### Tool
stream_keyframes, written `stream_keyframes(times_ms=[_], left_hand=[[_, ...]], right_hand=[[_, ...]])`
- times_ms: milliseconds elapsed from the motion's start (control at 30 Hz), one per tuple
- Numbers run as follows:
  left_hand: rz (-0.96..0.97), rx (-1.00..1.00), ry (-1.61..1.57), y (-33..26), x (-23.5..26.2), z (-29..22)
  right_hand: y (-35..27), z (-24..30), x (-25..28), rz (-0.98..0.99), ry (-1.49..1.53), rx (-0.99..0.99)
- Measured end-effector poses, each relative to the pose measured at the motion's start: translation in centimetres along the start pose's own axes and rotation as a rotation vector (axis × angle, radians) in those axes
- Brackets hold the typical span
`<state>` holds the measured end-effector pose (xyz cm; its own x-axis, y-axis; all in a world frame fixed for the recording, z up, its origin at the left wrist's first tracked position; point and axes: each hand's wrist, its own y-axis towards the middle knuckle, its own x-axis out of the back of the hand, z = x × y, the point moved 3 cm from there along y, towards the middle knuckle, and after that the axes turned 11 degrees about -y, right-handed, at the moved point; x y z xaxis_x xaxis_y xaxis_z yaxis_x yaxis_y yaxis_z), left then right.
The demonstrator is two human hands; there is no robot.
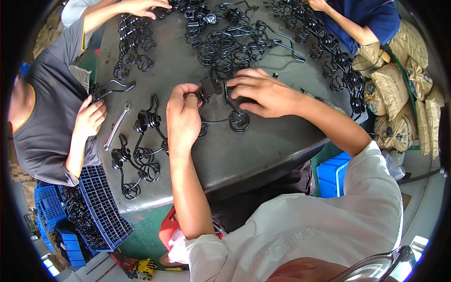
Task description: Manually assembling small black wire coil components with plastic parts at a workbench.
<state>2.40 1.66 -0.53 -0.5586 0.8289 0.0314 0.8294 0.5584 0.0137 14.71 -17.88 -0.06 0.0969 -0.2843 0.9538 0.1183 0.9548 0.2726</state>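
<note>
My left hand (pixel 182 113) pinches a small black clamp block (pixel 210 88) at the top of a black wire spring part (pixel 237 120) that lies on the dark grey round table (pixel 263 145). My right hand (pixel 263 91) grips the same wire part from the right, fingers curled over its bent rod. The coil end of the part shows just below my right hand. Both forearms come in from the lower edge, in white sleeves.
Several finished black spring parts (pixel 141 150) lie left of my hands beside a silver wrench (pixel 116 126). A heap of wire springs (pixel 235 42) fills the table's far side. Other people's hands work at left (pixel 89 117), top left and top right. Blue crates (pixel 101 207) stand lower left, sacks (pixel 399 84) right.
</note>
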Motion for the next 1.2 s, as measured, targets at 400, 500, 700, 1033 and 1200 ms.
stream_keyframes(times_ms=[400,500,700,1033,1200], left_hand=[[0.016,-0.002,-0.032,-0.1,-0.1,-0.1],[0.0,0.011,-0.021,-0.2,-0.2,-0.5],[0.001,-0.008,0.001,-0.1,-0.2,-0.4],[-0.003,-0.017,0.022,-0.1,-0.1,-0.4],[-0.013,-0.021,0.025,0.0,0.0,-0.1]], right_hand=[[0.2,-1.6,1.8,0.099,0.255,-0.086],[0.1,-2.4,3.5,-0.218,0.433,-0.146],[1.8,-1.6,3.2,-0.408,0.581,-0.138],[1.8,-0.9,0.7,-0.366,0.585,-0.168],[1.8,-1.0,0.8,-0.353,0.569,-0.152]])
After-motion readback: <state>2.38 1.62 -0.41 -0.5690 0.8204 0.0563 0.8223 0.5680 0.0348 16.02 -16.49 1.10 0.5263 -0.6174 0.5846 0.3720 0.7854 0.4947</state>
